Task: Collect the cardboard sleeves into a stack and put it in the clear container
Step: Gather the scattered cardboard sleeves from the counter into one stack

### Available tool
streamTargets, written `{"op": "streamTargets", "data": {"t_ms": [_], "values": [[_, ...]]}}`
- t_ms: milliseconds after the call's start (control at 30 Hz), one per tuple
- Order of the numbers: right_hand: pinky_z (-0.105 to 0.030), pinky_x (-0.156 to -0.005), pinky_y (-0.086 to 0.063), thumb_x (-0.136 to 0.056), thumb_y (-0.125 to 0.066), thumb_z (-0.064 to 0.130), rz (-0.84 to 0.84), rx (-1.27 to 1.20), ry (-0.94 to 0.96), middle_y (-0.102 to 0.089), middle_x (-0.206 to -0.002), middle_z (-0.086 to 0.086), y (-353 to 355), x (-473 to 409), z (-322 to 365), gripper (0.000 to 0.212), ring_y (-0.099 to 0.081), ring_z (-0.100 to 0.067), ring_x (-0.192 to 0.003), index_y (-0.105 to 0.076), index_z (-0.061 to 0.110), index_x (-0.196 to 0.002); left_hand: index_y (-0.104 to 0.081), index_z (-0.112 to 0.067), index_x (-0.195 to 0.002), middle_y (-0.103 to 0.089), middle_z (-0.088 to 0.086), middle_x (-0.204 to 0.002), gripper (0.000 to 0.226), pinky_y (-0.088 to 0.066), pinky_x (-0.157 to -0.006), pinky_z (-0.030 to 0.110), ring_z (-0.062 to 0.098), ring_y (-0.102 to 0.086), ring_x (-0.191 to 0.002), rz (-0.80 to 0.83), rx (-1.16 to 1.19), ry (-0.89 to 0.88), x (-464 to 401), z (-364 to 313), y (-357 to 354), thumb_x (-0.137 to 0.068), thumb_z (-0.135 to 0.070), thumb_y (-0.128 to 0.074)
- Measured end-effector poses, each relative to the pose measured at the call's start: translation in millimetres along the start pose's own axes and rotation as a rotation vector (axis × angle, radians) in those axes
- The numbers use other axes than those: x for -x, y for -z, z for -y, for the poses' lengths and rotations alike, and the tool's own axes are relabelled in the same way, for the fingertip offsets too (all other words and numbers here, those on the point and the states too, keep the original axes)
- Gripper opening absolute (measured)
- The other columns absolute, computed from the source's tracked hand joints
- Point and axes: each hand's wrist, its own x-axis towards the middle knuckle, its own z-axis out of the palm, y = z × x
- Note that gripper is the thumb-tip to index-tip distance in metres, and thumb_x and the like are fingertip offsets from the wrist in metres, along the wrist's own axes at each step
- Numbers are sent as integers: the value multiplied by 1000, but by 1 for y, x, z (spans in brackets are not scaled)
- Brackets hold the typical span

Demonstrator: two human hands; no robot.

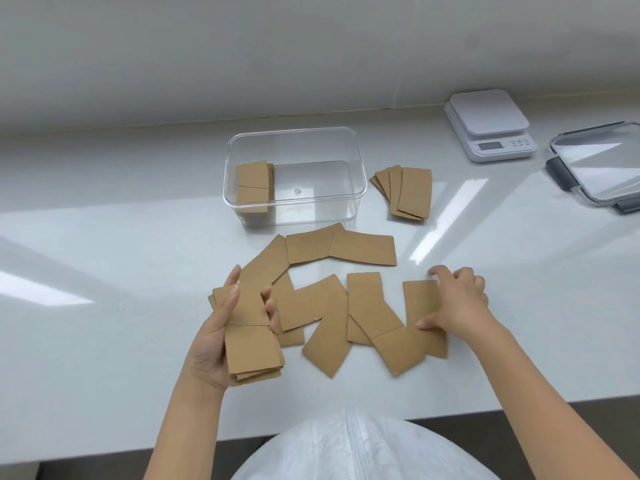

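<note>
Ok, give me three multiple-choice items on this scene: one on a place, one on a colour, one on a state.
1. Where is the scale?
A. back right of the counter
B. inside the container
C. under the left hand

2. What colour are the sleeves?
A. white
B. brown
C. blue

3. What is the left hand doing?
A. resting flat and empty
B. holding the lid
C. holding a stack

Key: 1 A, the scale stands by the wall, right of the container. 2 B, all the sleeves are plain brown cardboard. 3 C, its fingers wrap the stack, while the lid lies far right.
</note>
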Motion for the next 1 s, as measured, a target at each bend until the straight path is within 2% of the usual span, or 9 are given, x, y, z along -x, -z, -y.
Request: {"op": "streamTargets", "data": {"t_ms": [67,133,267,433,533,633,700,800,1000], "values": [[-36,-91,-37,-53,-89,36,-8,13,18,-36,-120,-10,3,-4,3,83,-34,-30,-113,-41,19,-119,-61,-39,-115,-69,3,-95,70,-55,-63,33,16,-65,-76,33,-12,-13,0,2,0,-52,-31,-89],[-35,-85,-39,-51,-90,32,0,20,33,-35,-108,-9,5,-6,7,80,-35,-29,-106,-37,15,-108,-63,-36,-104,-68,1,-96,56,-55,-66,35,16,-65,-77,50,-22,-30,-1,3,-1,-54,-34,-88],[-36,-68,-42,-65,-82,11,-50,-208,34,-44,-93,-10,18,-10,4,65,-46,-28,-87,-27,14,-100,-64,-31,-95,-68,2,-96,52,-56,-71,37,18,-66,-78,40,-29,-44,-8,1,-4,-50,-35,-90],[-31,-57,-42,-74,-73,3,-251,-556,130,-59,-92,-10,45,-7,3,56,-54,-27,-80,-32,22,-107,-65,-30,-96,-67,4,-96,51,-56,-70,38,19,-66,-76,-5,-47,-44,-21,-9,-10,-51,-33,-89],[-29,-62,-46,-69,-78,5,-129,-685,220,-67,-78,-3,60,7,16,64,-61,-21,-76,-38,26,-115,-64,-29,-98,-66,5,-98,43,-56,-71,38,19,-66,-76,-30,-50,-62,-27,-15,-13,-60,-32,-84],[-24,-59,-47,-65,-82,10,204,-512,242,-67,-78,0,50,17,27,57,-63,-15,-73,-49,25,-109,-64,-29,-100,-68,5,-96,49,-56,-71,38,19,-66,-76,-53,-46,-69,-31,-15,-15,-57,-28,-86],[-24,-61,-46,-61,-85,17,319,-338,192,-63,-94,1,28,19,34,66,-61,-14,-82,-47,24,-115,-62,-29,-102,-68,6,-95,34,-57,-69,37,19,-66,-74,-75,-45,-66,-31,-12,-18,-71,-27,-75],[-31,-76,-51,-60,-86,24,284,-125,135,-56,-114,-5,2,22,45,71,-57,-22,-99,-47,14,-118,-61,-28,-101,-68,6,-93,22,-57,-68,37,19,-66,-73,-119,-41,-55,-29,-3,-19,-79,-25,-62],[-30,-67,-46,-58,-86,35,180,-87,144,-55,-93,1,-5,20,43,47,-56,-20,-90,-52,18,-86,-64,-27,-99,-69,7,-92,20,-57,-68,37,19,-66,-75,-133,-41,-46,-22,1,-15,-80,-23,-63]]}}
